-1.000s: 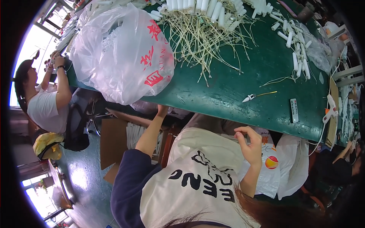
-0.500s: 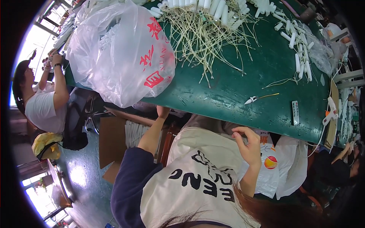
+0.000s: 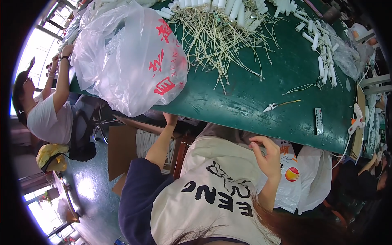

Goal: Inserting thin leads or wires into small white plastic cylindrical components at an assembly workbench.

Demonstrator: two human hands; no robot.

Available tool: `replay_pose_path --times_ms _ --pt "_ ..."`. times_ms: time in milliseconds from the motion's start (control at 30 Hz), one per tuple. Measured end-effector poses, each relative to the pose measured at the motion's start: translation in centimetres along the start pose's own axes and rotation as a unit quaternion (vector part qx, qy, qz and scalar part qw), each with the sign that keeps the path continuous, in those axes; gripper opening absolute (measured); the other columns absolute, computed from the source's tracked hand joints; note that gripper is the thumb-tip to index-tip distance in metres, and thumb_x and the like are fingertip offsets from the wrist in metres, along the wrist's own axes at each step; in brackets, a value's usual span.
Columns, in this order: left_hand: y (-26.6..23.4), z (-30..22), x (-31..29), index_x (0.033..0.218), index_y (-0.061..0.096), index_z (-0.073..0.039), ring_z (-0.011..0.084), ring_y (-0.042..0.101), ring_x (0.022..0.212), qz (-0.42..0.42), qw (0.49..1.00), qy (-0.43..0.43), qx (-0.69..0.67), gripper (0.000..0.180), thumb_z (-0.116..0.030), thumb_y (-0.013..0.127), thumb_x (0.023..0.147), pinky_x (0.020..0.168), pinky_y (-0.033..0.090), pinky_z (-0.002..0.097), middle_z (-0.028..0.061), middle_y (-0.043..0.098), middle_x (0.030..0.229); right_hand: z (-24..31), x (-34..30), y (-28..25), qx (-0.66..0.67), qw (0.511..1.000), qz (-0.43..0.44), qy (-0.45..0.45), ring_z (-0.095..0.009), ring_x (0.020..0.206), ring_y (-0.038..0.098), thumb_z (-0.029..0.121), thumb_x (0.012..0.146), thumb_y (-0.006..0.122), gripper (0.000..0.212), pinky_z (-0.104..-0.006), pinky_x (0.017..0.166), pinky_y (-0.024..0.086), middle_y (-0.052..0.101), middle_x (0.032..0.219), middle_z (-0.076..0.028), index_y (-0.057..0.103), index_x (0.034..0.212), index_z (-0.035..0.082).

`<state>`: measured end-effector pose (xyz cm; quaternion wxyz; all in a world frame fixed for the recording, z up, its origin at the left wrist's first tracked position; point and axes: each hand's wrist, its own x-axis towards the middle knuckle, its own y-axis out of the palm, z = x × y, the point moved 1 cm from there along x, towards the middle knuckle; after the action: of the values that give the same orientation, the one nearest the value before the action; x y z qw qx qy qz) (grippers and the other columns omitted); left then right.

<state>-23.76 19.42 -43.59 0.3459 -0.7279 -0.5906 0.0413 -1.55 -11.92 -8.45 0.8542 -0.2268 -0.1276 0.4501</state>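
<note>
My left hand (image 3: 171, 118) reaches in under the front edge of the green table (image 3: 228, 118), beneath a large clear plastic bag (image 3: 126, 65) with red print. Its fingers are hidden there, so what it holds or touches cannot be seen. Just short of the table edge, my right hand (image 3: 267, 157) is raised in front of my body, fingers loosely bent, a gap between thumb and forefinger, nothing visible in it. Beyond it on the table lie a small white pointed piece (image 3: 270, 107) with a yellowish wire and a slim white bar with dark buttons (image 3: 318, 121).
White tubes (image 3: 234, 10) with a tangle of pale wires (image 3: 224, 49) lie at the back. More white tubes (image 3: 326, 61) are at the right, near a white corded tool (image 3: 358, 119). Below left stands a cardboard box (image 3: 122, 149) of white sticks. A co-worker (image 3: 49, 114) is at the left.
My left hand has shifted slightly to the left under the table edge. My right hand has stayed in place. The co-worker at the left has stretched their arms forward toward the table.
</note>
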Motion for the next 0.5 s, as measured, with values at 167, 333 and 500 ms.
replay_pose_path --times_ms 167,333,500 --pt "-0.6 -0.4 -0.1 0.079 0.060 0.002 0.0377 0.059 0.076 0.019 1.000 0.001 0.020 0.019 -0.017 0.061 0.078 0.067 0.044 0.0431 0.0200 0.063 0.078 0.1 0.1 0.0 -0.004 1.000 0.002 0.001 -0.022 0.073 0.063 0.003 0.082 0.061 0.011 -0.0301 0.068 0.047 0.065 0.080 -0.010 0.063 0.092 0.001" --pt "-1.7 -3.8 0.6 0.078 0.059 0.004 0.0351 0.060 0.071 0.008 0.999 -0.038 -0.029 0.016 -0.011 0.060 0.078 0.065 0.045 0.0411 0.0191 0.063 0.075 0.1 0.0 -0.1 -0.006 1.000 -0.005 0.004 -0.023 0.074 0.063 0.003 0.082 0.062 0.011 -0.0308 0.068 0.047 0.065 0.080 -0.010 0.063 0.092 0.001" --pt "-2.4 -2.4 0.8 0.080 0.060 0.005 0.0269 0.060 0.070 0.029 0.998 -0.014 -0.045 0.016 -0.011 0.057 0.080 0.065 0.045 0.0385 0.0186 0.064 0.075 0.0 0.1 0.1 -0.004 1.000 0.000 0.001 -0.023 0.074 0.063 0.003 0.082 0.062 0.010 -0.0307 0.068 0.047 0.066 0.080 -0.010 0.063 0.091 0.001"
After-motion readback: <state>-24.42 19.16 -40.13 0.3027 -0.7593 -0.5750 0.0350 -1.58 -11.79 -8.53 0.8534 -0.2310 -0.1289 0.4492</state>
